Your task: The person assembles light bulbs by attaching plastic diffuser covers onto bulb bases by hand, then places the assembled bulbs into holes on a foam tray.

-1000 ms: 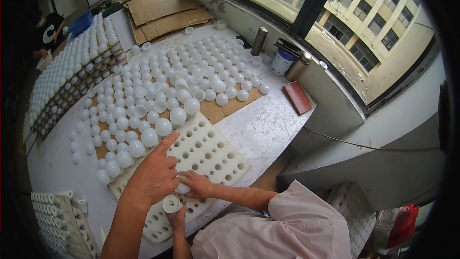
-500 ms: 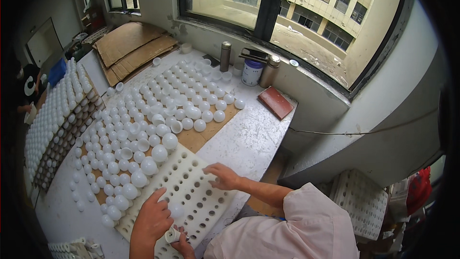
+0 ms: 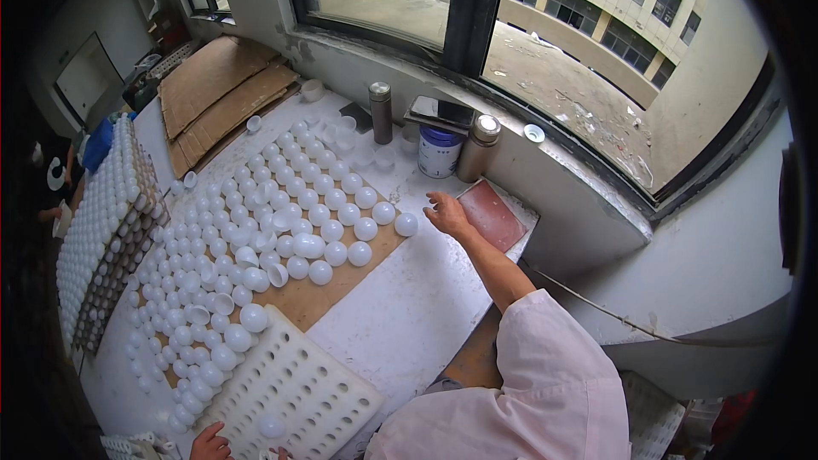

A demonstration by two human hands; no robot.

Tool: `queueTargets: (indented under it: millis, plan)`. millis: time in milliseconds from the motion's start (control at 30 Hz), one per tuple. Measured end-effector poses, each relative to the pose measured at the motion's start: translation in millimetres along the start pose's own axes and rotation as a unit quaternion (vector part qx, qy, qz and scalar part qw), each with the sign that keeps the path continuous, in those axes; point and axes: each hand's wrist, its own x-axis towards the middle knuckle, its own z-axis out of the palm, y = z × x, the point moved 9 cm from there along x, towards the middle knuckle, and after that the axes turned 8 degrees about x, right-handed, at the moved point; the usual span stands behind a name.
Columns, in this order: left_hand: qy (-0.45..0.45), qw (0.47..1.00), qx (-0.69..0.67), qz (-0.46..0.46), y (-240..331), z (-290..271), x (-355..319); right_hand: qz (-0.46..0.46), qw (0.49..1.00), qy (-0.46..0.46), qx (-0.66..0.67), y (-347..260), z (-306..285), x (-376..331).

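My right hand point(image 3: 446, 214) reaches over the table beside a flat red block point(image 3: 492, 217). Its fingers are spread, with nothing in them. At the lower edge, a hand point(image 3: 209, 443) that seems to be my left one is partly cut off beside a white board with rows of holes point(image 3: 319, 396). Its grip is hidden. Other fingertips point(image 3: 279, 454) show to its right; whose they are I cannot tell. One white bulb cover point(image 3: 271, 426) rests on the board between them. Many white, round bulb covers point(image 3: 253, 318) lie beyond on brown cardboard point(image 3: 311, 290).
A phone point(image 3: 441, 110) lies on a blue-and-white can point(image 3: 437, 153) between metal flasks point(image 3: 381, 112), point(image 3: 480, 147) below the window. Cardboard sheets point(image 3: 213, 85) lie at the back left. A high stack of bulb-filled trays point(image 3: 106, 221) stands left. Another person's hand point(image 3: 49, 215) is beyond it.
My right hand has moved from above the holed board to beside the red block. The hands at the lower edge have slipped mostly out of view, along with the white bulb base held there.
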Motion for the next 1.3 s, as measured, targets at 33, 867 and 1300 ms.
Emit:
queueTargets:
  millis: [33, 867, 1300]
  plan:
    - [0.017, 1.000, -0.013, -0.012, 0.0, 0.1, 3.1, 0.001, 1.000, -0.004, 0.004, 1.2, 3.8, 10.5]
    - [0.485, 0.753, -0.348, -0.276, -137.5, 171.0, 93.1, -0.055, 0.973, 0.222, -0.017, -0.1, 71.7, 197.9]
    - [0.634, 0.499, -0.465, -0.364, -68.3, 244.5, -82.5, -0.116, 0.841, -0.252, 0.464, -234.0, 183.0, -110.9]
